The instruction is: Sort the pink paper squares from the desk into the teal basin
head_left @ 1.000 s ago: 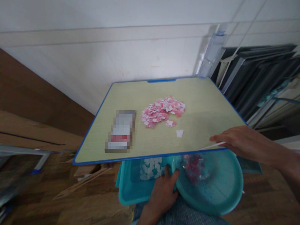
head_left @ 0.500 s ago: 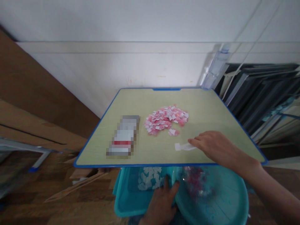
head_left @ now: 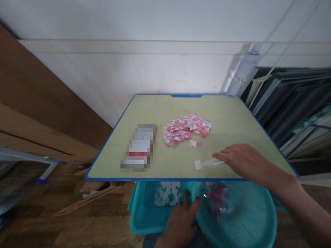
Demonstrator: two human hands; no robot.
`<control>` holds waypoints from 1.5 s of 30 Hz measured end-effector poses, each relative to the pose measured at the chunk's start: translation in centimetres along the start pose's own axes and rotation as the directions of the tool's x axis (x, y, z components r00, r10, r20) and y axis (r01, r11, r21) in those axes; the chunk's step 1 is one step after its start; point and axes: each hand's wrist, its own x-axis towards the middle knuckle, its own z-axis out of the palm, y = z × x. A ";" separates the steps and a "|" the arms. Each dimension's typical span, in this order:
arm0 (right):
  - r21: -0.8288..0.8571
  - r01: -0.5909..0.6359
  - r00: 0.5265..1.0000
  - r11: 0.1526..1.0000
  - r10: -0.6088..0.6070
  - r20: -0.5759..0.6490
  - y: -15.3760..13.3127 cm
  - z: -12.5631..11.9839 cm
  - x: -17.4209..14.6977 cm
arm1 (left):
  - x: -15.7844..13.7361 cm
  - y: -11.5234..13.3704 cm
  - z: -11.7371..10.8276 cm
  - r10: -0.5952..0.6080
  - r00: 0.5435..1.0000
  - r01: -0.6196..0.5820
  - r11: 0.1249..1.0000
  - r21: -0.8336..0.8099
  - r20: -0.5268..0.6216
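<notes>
My right hand [head_left: 239, 160] is closed around one end of a thin translucent white strip [head_left: 212, 162], low over the right front of the table. A small white paper square [head_left: 198, 164] lies at the strip's far tip; whether the two are joined I cannot tell. Beyond it spreads a heap of pink and white small pieces [head_left: 181, 130], with a few pieces [head_left: 194, 143] set apart in front. Below the table edge, my left hand [head_left: 181, 220] has its fingers apart, between a teal tub [head_left: 147, 224] and a round teal basin [head_left: 269, 220]. White squares [head_left: 168, 193] lie in the tub.
A blue-edged table [head_left: 144, 110] stands against a white wall. A pixelated oblong item [head_left: 139, 146] lies on its left. At the back right corner leans a clear bottle [head_left: 243, 74]. The round basin holds a clear bag with dark pink contents [head_left: 219, 196]. Dark panels [head_left: 292, 93] stand at right.
The view has shifted slightly, so the table appears higher and further right. My right hand still holds the strip, whose angle to the white square has changed a little. My left hand stays by the tub.
</notes>
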 end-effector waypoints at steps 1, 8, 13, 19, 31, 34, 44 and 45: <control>0.004 0.004 1.000 1.000 -0.004 -0.005 0.0 -0.1 0.0 | 0.0 0.0 0.0 -0.002 1.000 0.002 1.000 0.001 0.003; 0.023 -0.003 1.000 1.000 0.003 0.005 -0.9 -0.9 0.3 | -0.1 0.2 -0.1 -0.004 1.000 0.004 1.000 0.008 0.004; 0.078 0.010 0.994 0.997 -0.019 0.112 -2.5 -0.8 2.1 | -0.2 0.4 -0.3 0.004 1.000 -0.004 1.000 0.006 0.008; 0.037 0.053 0.994 0.998 -0.056 0.089 -3.1 -0.7 2.9 | -0.3 0.4 -0.4 -0.002 1.000 0.002 1.000 -0.005 0.016; -0.109 -0.011 0.997 0.994 0.002 -0.082 -1.3 -0.2 1.0 | -0.3 0.6 -0.5 -0.004 0.999 0.004 1.000 -0.011 0.035; -0.047 0.022 0.995 0.999 -0.027 -0.098 -1.3 -0.5 0.0 | -0.3 0.5 -0.5 -0.007 0.999 0.008 1.000 -0.010 0.042; -0.036 -0.046 0.997 0.998 0.043 -0.062 -1.6 -0.6 -1.3 | -0.3 0.5 -0.5 -0.013 0.999 0.014 1.000 -0.011 0.040; -0.063 -0.067 0.996 0.996 0.063 -0.068 -1.4 -0.5 -1.3 | -0.3 0.5 -0.5 -0.012 0.999 0.012 1.000 -0.009 0.037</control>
